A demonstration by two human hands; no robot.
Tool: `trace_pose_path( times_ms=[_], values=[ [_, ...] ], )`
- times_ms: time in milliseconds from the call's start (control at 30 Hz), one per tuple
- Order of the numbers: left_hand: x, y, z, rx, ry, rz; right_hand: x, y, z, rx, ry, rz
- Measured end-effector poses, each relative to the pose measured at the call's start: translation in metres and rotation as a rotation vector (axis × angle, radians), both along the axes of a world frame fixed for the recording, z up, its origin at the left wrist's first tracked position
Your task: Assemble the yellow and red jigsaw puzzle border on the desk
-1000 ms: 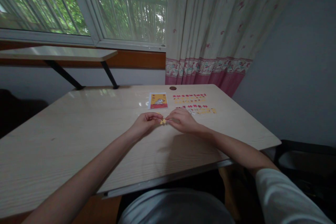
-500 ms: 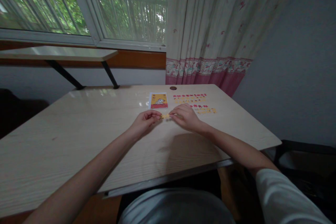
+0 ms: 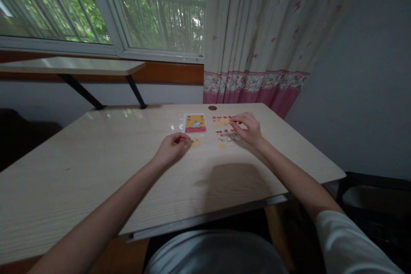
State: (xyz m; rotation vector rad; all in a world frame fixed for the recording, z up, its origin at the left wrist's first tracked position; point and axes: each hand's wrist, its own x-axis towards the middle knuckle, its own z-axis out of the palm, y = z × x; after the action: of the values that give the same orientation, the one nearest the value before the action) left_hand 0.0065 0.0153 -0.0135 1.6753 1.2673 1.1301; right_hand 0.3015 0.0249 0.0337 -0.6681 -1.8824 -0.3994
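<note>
My left hand (image 3: pixel 172 149) is closed in a pinch, low over the desk, with its fingertips at the edge of some yellow jigsaw pieces (image 3: pixel 195 142). Farther right, my right hand (image 3: pixel 248 129) has thumb and forefinger pinched on a yellow jigsaw piece (image 3: pixel 227 122), above the sorted rows. Red jigsaw pieces (image 3: pixel 220 117) form the back row; black-and-white patterned pieces (image 3: pixel 229 137) lie nearer, partly under my right hand's shadow. Just behind my left hand lies a picture card (image 3: pixel 195 123) showing a spotted dog-like figure on yellow and red.
The pale wooden desk (image 3: pixel 105 171) spans the view, with a round cable hole (image 3: pixel 212 108) at its back edge. A raised shelf (image 3: pixel 73 65) on black legs stands at the back left. Behind hangs a flowered curtain (image 3: pixel 253 43), and a dark chair (image 3: pixel 379 205) is at right.
My right hand has moved away from my left, right and back to the rows of pieces. My left hand has shifted slightly left and stays by the yellow pieces.
</note>
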Motion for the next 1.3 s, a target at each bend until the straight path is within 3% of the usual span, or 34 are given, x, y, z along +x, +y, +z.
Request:
trace_pose_path(
  times_ms=[133,267,400,533,833,1067,1300],
  values=[
    [0.000,0.001,0.000,-0.013,0.035,0.061,0.007,0.001,0.007,-0.098,-0.081,0.030],
    [-0.003,0.000,0.000,0.033,0.162,0.057,0.018,0.008,0.008,-0.528,-0.301,0.095],
    [-0.007,0.001,-0.002,0.070,0.251,0.059,0.026,0.013,-0.002,-0.976,-0.459,0.076],
    [-0.009,0.002,-0.004,0.090,0.295,0.060,0.031,0.016,-0.013,-1.175,-0.520,0.020],
    [-0.010,0.000,0.001,0.169,0.439,0.029,0.036,0.020,-0.016,-1.196,-0.599,-0.017],
    [-0.010,0.001,-0.004,0.269,0.596,-0.060,0.035,0.017,-0.011,-1.183,-0.629,-0.051],
    [-0.007,0.001,-0.008,0.302,0.719,-0.113,0.027,0.010,-0.005,-1.080,-0.593,-0.011]
  ],
)
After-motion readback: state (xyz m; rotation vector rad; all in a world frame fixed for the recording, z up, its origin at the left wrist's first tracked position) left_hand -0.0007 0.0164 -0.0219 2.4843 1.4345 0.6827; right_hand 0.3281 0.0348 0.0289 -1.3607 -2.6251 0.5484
